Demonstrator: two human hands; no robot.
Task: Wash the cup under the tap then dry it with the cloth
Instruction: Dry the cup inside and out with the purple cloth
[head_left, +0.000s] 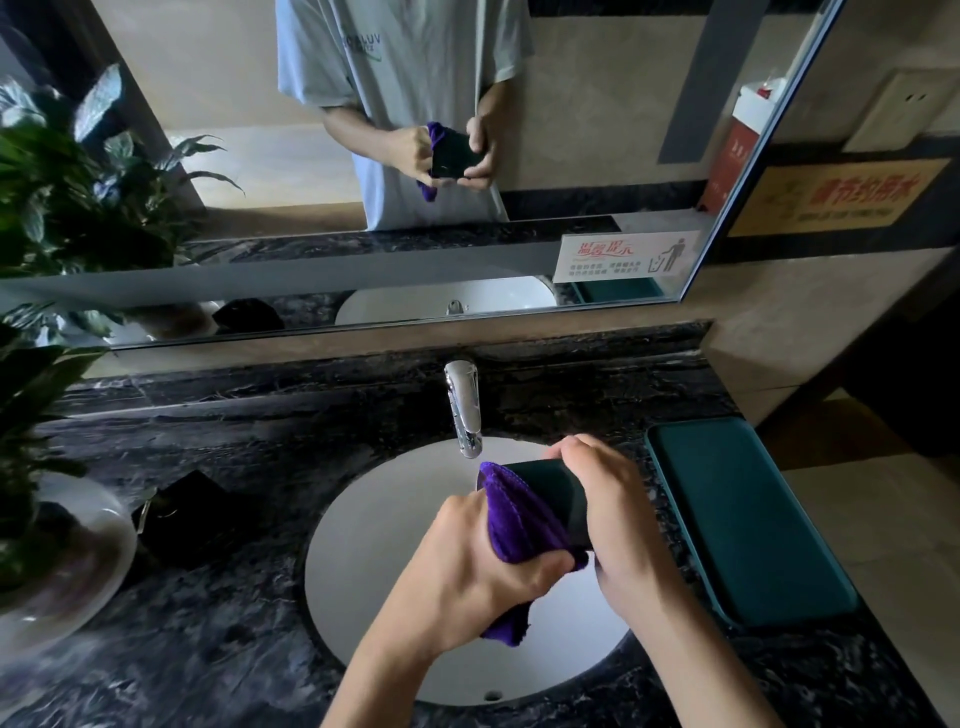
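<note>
Dark, smooth-sided cup (553, 501) held tilted over the white sink (374, 525), just below the tap (464, 410). Gripped around its body by the right hand (610, 512). Purple cloth (511, 525) stuffed into its mouth, clutched by the left hand (480, 558).

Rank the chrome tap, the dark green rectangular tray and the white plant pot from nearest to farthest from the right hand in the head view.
From the right hand, which grips the dark cup:
1. Dark green rectangular tray, on the counter just to its right.
2. Chrome tap, behind it and to the left.
3. White plant pot, at the far left edge.
</note>
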